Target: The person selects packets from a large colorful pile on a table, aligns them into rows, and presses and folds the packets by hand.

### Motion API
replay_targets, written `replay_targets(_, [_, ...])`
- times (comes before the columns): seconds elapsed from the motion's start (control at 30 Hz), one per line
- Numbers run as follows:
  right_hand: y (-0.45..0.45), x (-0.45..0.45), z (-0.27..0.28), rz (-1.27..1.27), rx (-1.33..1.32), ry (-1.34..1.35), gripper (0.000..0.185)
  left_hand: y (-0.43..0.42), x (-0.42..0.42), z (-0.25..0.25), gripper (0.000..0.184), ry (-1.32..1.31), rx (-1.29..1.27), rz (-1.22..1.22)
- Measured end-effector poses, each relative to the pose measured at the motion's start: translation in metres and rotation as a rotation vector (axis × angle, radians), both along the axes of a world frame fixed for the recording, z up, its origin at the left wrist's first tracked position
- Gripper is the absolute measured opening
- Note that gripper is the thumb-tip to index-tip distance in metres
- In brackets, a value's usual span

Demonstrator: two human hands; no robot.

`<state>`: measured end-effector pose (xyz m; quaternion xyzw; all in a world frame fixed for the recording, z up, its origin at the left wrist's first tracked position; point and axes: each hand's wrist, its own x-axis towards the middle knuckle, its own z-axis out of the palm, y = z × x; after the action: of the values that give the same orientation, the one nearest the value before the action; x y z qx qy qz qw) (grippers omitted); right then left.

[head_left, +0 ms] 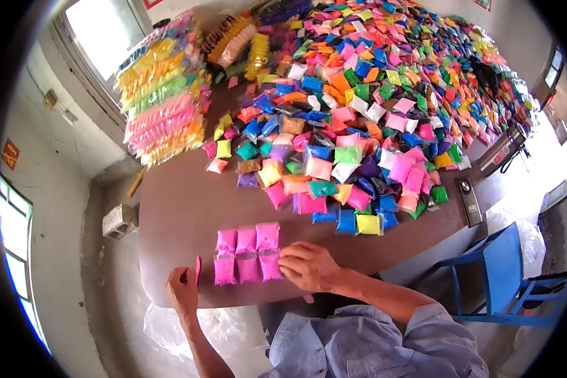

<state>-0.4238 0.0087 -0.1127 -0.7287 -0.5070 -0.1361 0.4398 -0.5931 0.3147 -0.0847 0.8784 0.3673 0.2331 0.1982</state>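
Small clear packets with bright pink filling (247, 267) lie flat near the front edge of the table, in two touching rows of three. My right hand (309, 268) is at the right end of these rows, its fingers bent and closed at the edge of the lower right pink packet (271, 266). Left of the rows, my left hand (183, 291) is closed at the table's front left edge. A thin pink strip (198, 271) stands up beside its thumb and seems held; it may be a packet seen edge-on.
A large heap of multicoloured packets (359, 107) covers the back and right of the brown table (183, 208). Stacked bags of packets (164, 101) stand at the back left. A dark flask (503, 151) and a metallic case (469, 201) sit at the right, near a blue chair (494, 268).
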Motion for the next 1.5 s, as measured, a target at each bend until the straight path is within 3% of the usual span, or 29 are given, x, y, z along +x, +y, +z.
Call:
replay_targets(0.1, [-0.002, 0.012, -0.001, 0.087, -0.017, -0.061, 0.008, 0.002, 0.013, 0.02, 0.016, -0.023, -0.002, -0.018])
replay_targets(0.23, [-0.003, 0.015, -0.01, 0.059, 0.027, 0.236, 0.011, -0.013, 0.06, 0.061, 0.017, -0.077, 0.069, -0.12])
replay_targets(0.5, [-0.001, 0.031, -0.024, 0.168, 0.02, 0.432, 0.009, -0.095, 0.221, 0.12, 0.014, -0.119, -0.037, -0.494])
replay_targets(0.63, [-0.015, 0.04, 0.006, 0.228, -0.036, 0.587, 0.009, -0.143, 0.31, 0.124, 0.013, -0.104, -0.061, -0.671])
replay_targets(0.8, [-0.022, 0.056, 0.014, 0.29, 0.029, 0.506, 0.008, -0.181, 0.409, 0.112, 0.019, -0.125, -0.074, -0.927])
replay_targets(0.9, [-0.009, 0.043, -0.01, 0.276, 0.13, 0.486, 0.006, -0.194, 0.465, 0.102, 0.027, -0.09, 0.021, -0.934])
replay_targets(1.0, [-0.025, 0.074, 0.014, 0.386, -0.055, -0.044, 0.02, -0.194, 0.526, 0.078, 0.038, -0.168, 0.221, -0.968])
replay_targets(1.07, [-0.02, 0.073, 0.002, 0.412, -0.052, -0.124, 0.026, -0.194, 0.558, 0.073, 0.041, -0.179, 0.231, -0.964])
replay_targets(1.2, [0.007, 0.035, -0.069, 0.586, 0.102, 0.529, 0.037, -0.194, 0.61, 0.064, 0.054, -0.178, 0.326, -0.887])
replay_targets(1.27, [0.035, 0.007, -0.117, 0.969, 0.379, 1.253, 0.042, -0.196, 0.638, 0.062, 0.075, -0.025, 0.304, -0.82])
replay_targets(1.3, [0.044, 0.005, -0.119, 1.176, 0.533, 1.613, 0.045, -0.2, 0.646, 0.063, 0.075, -0.025, 0.303, -0.82])
replay_targets(1.33, [0.049, 0.004, -0.122, 1.22, 0.519, 1.708, 0.048, -0.208, 0.653, 0.063, 0.081, 0.008, 0.26, -0.752])
replay_targets(1.4, [0.035, 0.015, -0.105, 0.888, 0.034, 1.143, 0.047, -0.22, 0.669, 0.055, 0.087, 0.039, 0.217, -0.683])
replay_targets(1.47, [0.025, 0.029, -0.079, 0.527, -0.371, 0.555, 0.047, -0.223, 0.685, 0.03, 0.089, -0.014, 0.448, -0.65])
replay_targets(1.5, [0.025, 0.024, -0.079, 0.531, -0.37, 0.557, 0.047, -0.228, 0.681, 0.035, 0.089, -0.009, 0.448, -0.647])
